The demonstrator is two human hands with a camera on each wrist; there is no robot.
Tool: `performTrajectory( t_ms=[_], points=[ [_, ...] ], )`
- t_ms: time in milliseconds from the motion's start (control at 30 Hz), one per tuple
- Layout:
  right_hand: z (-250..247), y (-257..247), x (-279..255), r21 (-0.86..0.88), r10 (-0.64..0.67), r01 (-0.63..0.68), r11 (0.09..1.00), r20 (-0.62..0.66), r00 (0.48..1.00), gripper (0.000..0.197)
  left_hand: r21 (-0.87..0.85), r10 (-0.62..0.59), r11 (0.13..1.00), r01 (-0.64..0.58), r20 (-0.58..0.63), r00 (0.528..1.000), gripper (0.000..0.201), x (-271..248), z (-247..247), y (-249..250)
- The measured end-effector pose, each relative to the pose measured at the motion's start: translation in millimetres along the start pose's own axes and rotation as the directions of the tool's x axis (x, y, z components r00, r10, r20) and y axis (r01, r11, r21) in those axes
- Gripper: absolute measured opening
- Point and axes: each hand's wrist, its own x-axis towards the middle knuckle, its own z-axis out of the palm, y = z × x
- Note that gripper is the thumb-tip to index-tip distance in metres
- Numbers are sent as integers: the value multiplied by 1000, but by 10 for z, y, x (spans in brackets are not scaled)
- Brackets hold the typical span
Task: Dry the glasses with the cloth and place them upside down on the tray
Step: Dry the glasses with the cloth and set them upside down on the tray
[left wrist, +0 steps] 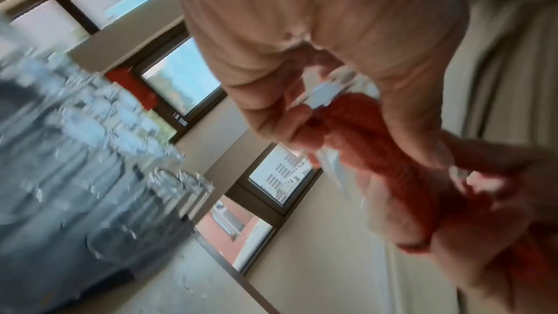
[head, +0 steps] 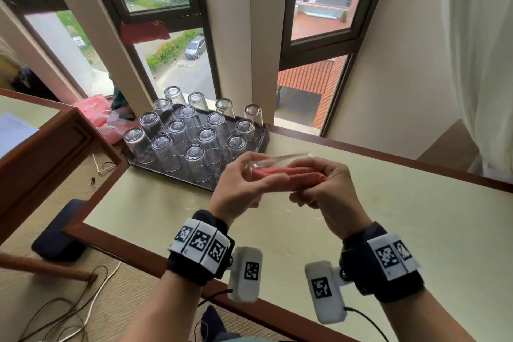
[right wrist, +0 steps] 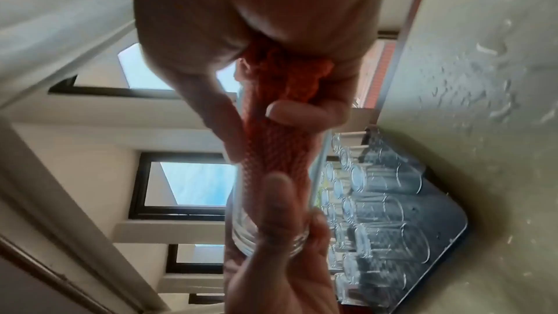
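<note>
A clear glass (head: 280, 161) lies on its side in the air above the table, its base toward the left. My left hand (head: 244, 186) grips its base end (right wrist: 268, 242). A pink-red cloth (head: 288, 176) is stuffed inside the glass, and my right hand (head: 324, 183) grips the cloth (right wrist: 277, 109) at the glass mouth. In the left wrist view the cloth (left wrist: 377, 142) runs between both hands. Behind them, a dark tray (head: 265, 141) holds several glasses (head: 195, 159) standing upside down.
The tray sits at the table's far left corner by the window sill. A pink plastic bag (head: 97, 114) lies left of it. Bare beige tabletop (head: 402, 216) with a wooden rim spreads right and near. Cables (head: 83, 314) trail on the floor at left.
</note>
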Motion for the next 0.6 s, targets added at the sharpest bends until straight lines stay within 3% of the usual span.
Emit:
performTrajectory(
  t_ms=[100, 167, 200, 267, 333, 367, 433, 500, 600],
  points=[
    [-34, -25, 58, 53, 172, -176, 983, 77, 982, 51, 147, 222, 960, -237, 110, 969, 68, -56, -96, 11],
    [-35, -38, 94, 65, 184, -190, 980, 79, 980, 51, 227, 286, 926, -302, 100, 953, 78, -28, -163, -38],
    [-15, -51, 100, 71, 163, -168, 983, 75, 984, 48, 199, 247, 945, -260, 88, 965, 83, -3, -195, -40],
    [74, -67, 101, 76, 71, -75, 994, 49, 996, 38, 35, 60, 997, -64, 112, 992, 89, 25, -231, -15],
    [171, -63, 105, 35, -14, 14, 999, 1, 1000, 45, -61, -66, 995, 72, 102, 993, 93, 44, -255, -30],
    [212, -51, 109, 11, -33, 33, 999, 0, 999, 49, -82, -78, 993, 84, 71, 994, 89, 45, -270, -29],
    [283, -37, 129, -12, -4, 4, 1000, 10, 1000, 45, -52, 3, 999, -2, 13, 1000, 69, 45, -320, -36],
    [306, -32, 159, 34, 102, -103, 994, 24, 994, 38, 96, 173, 980, -174, 20, 985, 59, 53, -387, -10],
    [241, -2, 171, 212, 240, -248, 945, 64, 969, 57, 317, 408, 847, -427, 126, 904, 65, 138, -485, 23]
  ],
)
